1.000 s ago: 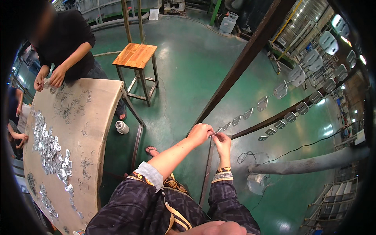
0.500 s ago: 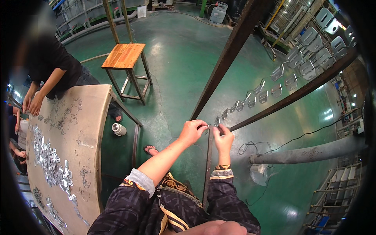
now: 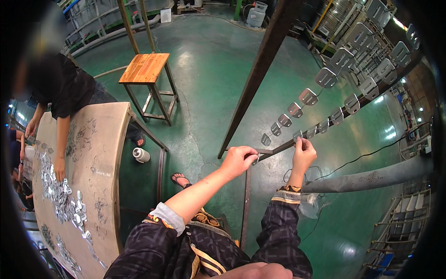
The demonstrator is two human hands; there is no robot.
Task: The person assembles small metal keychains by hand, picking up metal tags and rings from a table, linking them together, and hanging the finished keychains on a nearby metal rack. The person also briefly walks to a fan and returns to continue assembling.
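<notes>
My left hand [image 3: 239, 162] is closed in a pinch beside the corner of a dark metal frame [image 3: 248, 193]. A small shiny metal bit [image 3: 255, 161] shows at its fingertips, too small to tell its kind. Farther right, my right hand [image 3: 303, 157] pinches the lowest slotted metal plate [image 3: 298, 134] of a hanging row. More slotted plates [image 3: 327, 77] hang one above another in two slanting rows that rise to the upper right, beside a dark frame bar [image 3: 260, 69]. How the plates are linked is hard to make out.
On the left, a tan-covered table [image 3: 109, 153] bears a pile of metal plates [image 3: 60, 190] and loose wire hooks [image 3: 100, 209]. A co-worker [image 3: 69, 88] reaches over it. Beyond stands a wooden stool [image 3: 146, 67]; a grey pipe [image 3: 367, 179] runs in from the right.
My hands have moved apart from the frame's corner. The right has gone right and up to the lowest plate; the rows of plates have swung and spread. The co-worker's hand has moved to the pile.
</notes>
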